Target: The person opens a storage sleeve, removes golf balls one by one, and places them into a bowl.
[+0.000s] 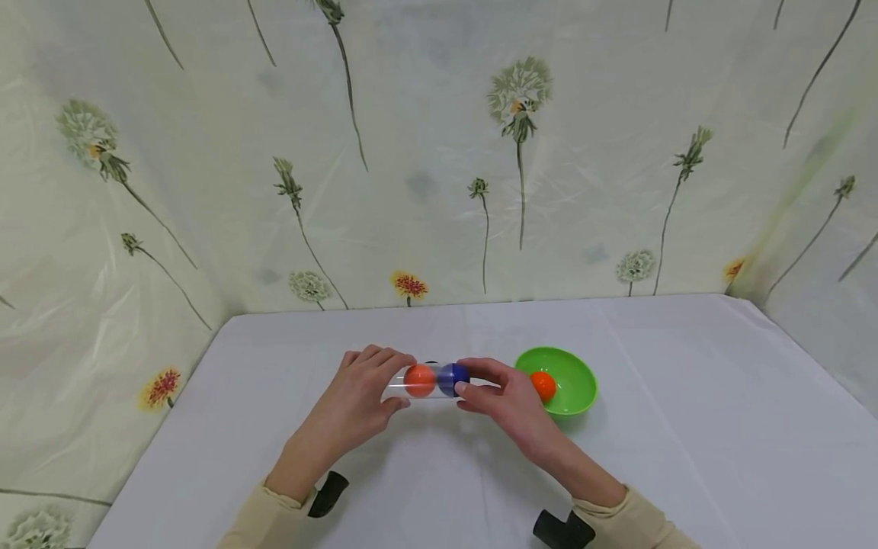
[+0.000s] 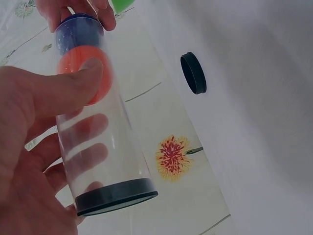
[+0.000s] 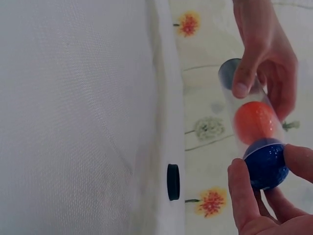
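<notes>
Desk (image 1: 686, 396): white cloth, green bowl (image 1: 572, 381) at three o'clock of the hands.
Left hand (image 1: 363, 396): grip wraps clear tube (image 1: 418, 383).
Right hand (image 1: 504, 396): grip pinches blue ball (image 1: 451, 378) at tube mouth.

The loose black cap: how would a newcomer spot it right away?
Start at the white table, then find the clear tube held in both hands. The loose black cap lies on the table just beyond it, a small dark disc, unlike the cap still fitted on the tube's end.

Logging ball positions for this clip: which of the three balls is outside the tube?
The orange ball in the green bowl. The other orange ball sits inside the clear tube, and the blue ball is at its open end, pinched by the right hand.
</notes>
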A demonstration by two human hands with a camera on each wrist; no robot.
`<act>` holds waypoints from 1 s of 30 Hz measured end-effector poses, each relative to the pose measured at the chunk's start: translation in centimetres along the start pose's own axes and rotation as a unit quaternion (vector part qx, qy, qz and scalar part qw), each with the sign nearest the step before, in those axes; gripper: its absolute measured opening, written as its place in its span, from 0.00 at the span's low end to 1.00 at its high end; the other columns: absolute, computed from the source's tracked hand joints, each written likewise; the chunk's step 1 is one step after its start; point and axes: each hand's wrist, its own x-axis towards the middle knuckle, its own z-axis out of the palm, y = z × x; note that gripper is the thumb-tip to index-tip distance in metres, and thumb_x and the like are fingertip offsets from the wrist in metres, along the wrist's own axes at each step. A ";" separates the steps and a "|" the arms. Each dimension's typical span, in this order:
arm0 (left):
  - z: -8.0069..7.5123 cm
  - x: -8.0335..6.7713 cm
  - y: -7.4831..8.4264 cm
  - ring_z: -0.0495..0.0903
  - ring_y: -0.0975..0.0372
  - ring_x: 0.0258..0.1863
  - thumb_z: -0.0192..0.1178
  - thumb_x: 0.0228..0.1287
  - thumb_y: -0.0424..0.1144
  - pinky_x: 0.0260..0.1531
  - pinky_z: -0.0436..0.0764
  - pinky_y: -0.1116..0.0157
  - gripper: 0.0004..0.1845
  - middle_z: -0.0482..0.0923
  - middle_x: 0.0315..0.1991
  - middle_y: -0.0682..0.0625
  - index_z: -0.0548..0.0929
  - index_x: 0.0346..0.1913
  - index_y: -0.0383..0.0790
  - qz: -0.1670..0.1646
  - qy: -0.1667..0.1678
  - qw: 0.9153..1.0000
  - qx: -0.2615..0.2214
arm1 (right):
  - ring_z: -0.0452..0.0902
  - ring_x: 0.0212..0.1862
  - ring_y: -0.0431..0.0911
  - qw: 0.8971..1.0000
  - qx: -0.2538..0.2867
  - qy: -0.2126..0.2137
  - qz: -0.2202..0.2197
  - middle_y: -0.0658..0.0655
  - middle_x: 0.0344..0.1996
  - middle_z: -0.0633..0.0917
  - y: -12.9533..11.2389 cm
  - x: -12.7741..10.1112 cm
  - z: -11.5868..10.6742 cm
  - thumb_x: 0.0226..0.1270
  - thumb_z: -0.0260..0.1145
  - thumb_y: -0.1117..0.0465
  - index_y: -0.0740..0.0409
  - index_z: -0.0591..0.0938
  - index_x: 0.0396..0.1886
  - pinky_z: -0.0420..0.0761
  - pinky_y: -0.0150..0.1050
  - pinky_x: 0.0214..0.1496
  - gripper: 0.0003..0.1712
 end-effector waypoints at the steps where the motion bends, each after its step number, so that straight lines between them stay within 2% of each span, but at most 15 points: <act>1: 0.0 0.0 0.0 0.72 0.61 0.53 0.77 0.50 0.38 0.53 0.68 0.57 0.29 0.80 0.51 0.57 0.80 0.57 0.48 0.000 0.000 1.000 -0.001 | 0.82 0.52 0.59 1.000 0.000 0.002 0.000 0.64 0.58 0.77 0.0 0.0 0.0 0.67 0.68 0.60 0.62 0.76 0.63 0.80 0.49 0.52 0.26; 11: -0.1 -0.2 -0.1 0.72 0.61 0.54 0.77 0.50 0.38 0.52 0.68 0.57 0.29 0.80 0.51 0.57 0.80 0.57 0.47 0.004 0.003 1.000 -0.008 | 0.81 0.53 0.60 1.000 0.011 0.001 -0.004 0.64 0.58 0.77 0.3 0.1 -0.5 0.67 0.69 0.61 0.62 0.76 0.63 0.80 0.48 0.52 0.26; 19: -0.1 -0.2 0.0 0.72 0.60 0.54 0.77 0.50 0.38 0.53 0.68 0.57 0.29 0.80 0.51 0.56 0.79 0.58 0.47 -0.003 0.000 1.000 -0.005 | 0.81 0.53 0.61 1.000 0.014 0.009 -0.009 0.65 0.57 0.77 0.2 -0.1 -1.2 0.66 0.69 0.61 0.63 0.75 0.62 0.78 0.53 0.53 0.26; 23: -0.1 -0.2 0.0 0.72 0.60 0.53 0.77 0.51 0.38 0.53 0.68 0.57 0.29 0.80 0.51 0.56 0.79 0.57 0.47 0.002 0.003 1.000 -0.004 | 0.81 0.52 0.61 1.000 0.018 0.015 -0.020 0.66 0.57 0.77 0.1 -0.1 -1.8 0.67 0.68 0.63 0.65 0.75 0.62 0.79 0.50 0.52 0.26; 30: -0.1 -0.3 -0.2 0.72 0.61 0.53 0.77 0.50 0.37 0.52 0.68 0.57 0.29 0.80 0.50 0.56 0.79 0.57 0.47 0.005 0.007 1.000 -0.010 | 0.84 0.49 0.52 0.999 0.009 0.006 -0.036 0.68 0.59 0.74 -0.4 -0.5 -3.2 0.69 0.66 0.64 0.68 0.73 0.64 0.78 0.51 0.53 0.26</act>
